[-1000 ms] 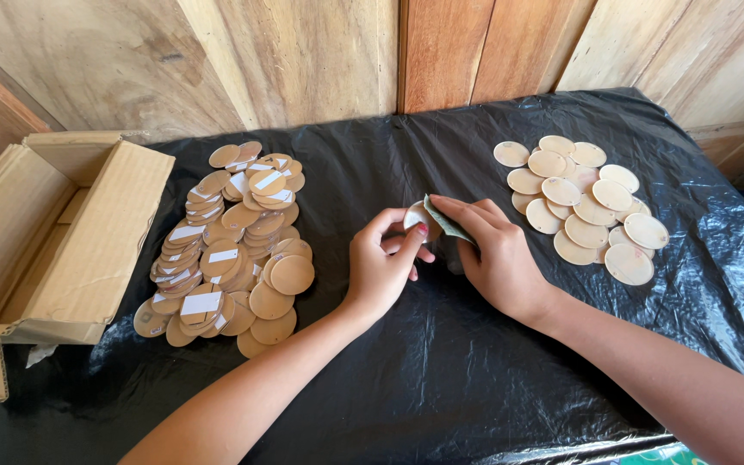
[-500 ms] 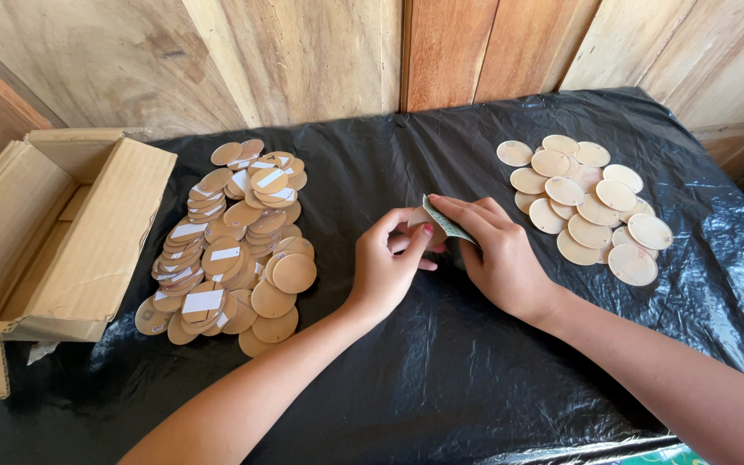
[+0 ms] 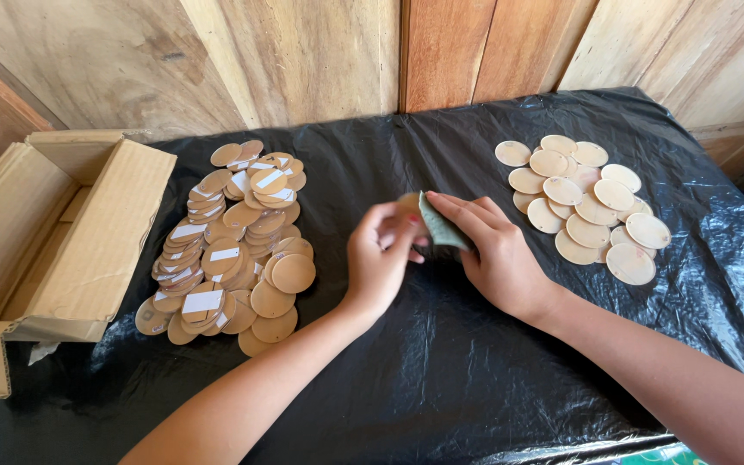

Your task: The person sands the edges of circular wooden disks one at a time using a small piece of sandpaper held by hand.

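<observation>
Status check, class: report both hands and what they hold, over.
Left hand grips round tan wooden disc. Right hand presses folded green-grey sanding sheet on it. Nothing obstructing.
</observation>
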